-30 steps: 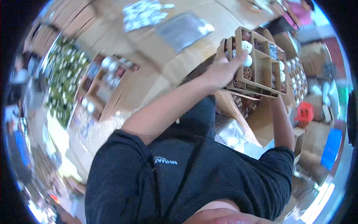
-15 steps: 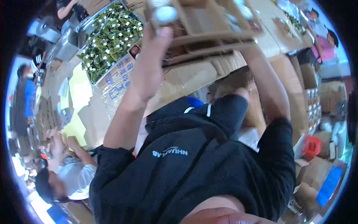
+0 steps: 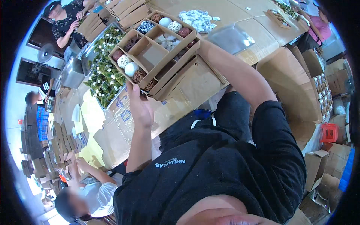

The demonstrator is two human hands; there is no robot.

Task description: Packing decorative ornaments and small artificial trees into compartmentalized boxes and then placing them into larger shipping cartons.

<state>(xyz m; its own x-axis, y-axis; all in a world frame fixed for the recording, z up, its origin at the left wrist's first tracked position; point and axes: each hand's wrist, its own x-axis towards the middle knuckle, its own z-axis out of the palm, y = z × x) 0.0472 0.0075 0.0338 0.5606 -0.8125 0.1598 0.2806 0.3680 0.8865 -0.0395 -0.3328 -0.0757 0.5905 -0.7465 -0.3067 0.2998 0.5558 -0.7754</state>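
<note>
We have a stack of divided cardboard trays [image 3: 152, 56] tilted in front of us, over the cardboard-covered bench [image 3: 243, 10]; whether its underside touches the bench we cannot tell. Our left grip [image 3: 141, 109] is clamped on the near corner of the stack, thumb up against the wall (its fingertips are hidden underneath). Our right grip [image 3: 202, 47] meets the right end, mostly behind the trays, so we cannot tell how its fingers stand.

In the top tray, near our left thumb, we see a row with a white woven ball [image 3: 123, 61], a pale blue ball [image 3: 131, 69] and a brown wicker ball [image 3: 139, 76]. A dark red ball [image 3: 184, 32] sits in the far row, and a dark, white-tipped pine cone [image 3: 145, 27] has its own compartment.

Just left of the stack lie leafy green pieces [image 3: 105, 71]; beyond it, a clear plastic sheet [image 3: 231, 37]. To our right stands an open carton [image 3: 288, 80].
</note>
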